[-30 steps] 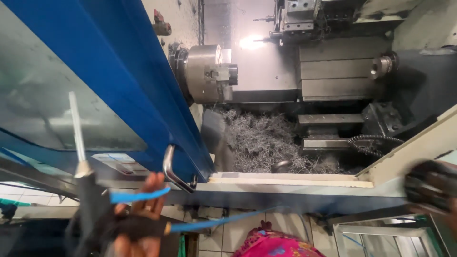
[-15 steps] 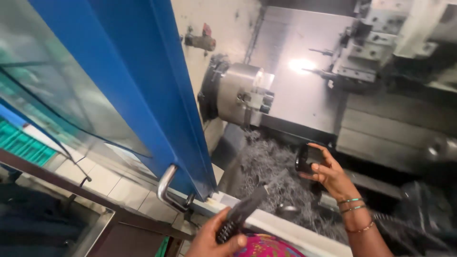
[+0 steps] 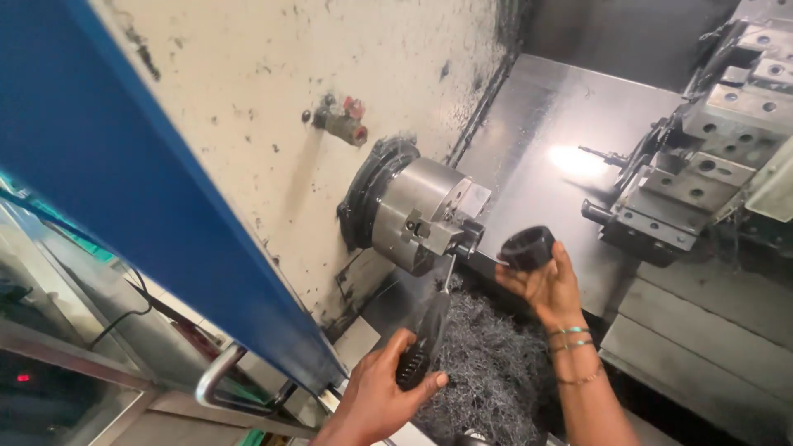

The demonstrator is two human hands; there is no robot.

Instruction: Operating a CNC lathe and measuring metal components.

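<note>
While both hands are working inside the lathe enclosure, one tool and one ring are showing. Left hand [image 3: 376, 396] is gripping the black-handled tool [image 3: 423, 339] in a closed fist; its long axis is running from near-left up toward the far right, thin tip pointing at the single silver chuck [image 3: 413, 213]. Right hand [image 3: 545, 285] is pinching one black ring [image 3: 527, 247] just right of the chuck, above the swarf pile [image 3: 487, 372].
</note>
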